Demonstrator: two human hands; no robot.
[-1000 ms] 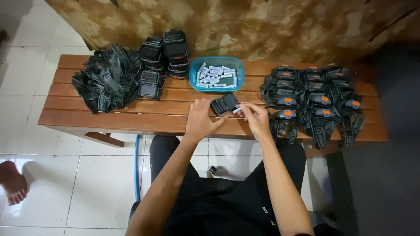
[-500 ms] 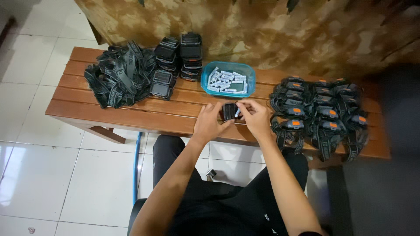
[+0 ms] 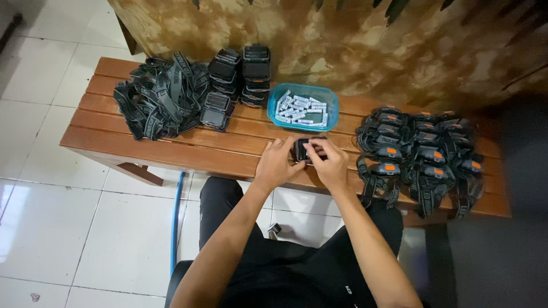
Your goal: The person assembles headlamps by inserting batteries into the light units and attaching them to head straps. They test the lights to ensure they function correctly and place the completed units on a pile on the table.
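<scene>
Hands closed on 1 black lamp body.
Left hand point(image 3: 275, 162) and right hand point(image 3: 329, 163) are clasped around the black lamp body point(image 3: 303, 149) above the wooden bench point(image 3: 171, 149), near the blue tray point(image 3: 302, 106).

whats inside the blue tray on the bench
The blue tray holds a loose heap of small pale cylinders, probably batteries. They cover most of its floor, so anything lying beneath them cannot be seen.

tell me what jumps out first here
Both hands meet at the bench's front edge, the left hand and right hand gripping a small black lamp body. Behind them sits a blue tray of batteries. Finished headlamps heap on the right, loose straps on the left.
</scene>
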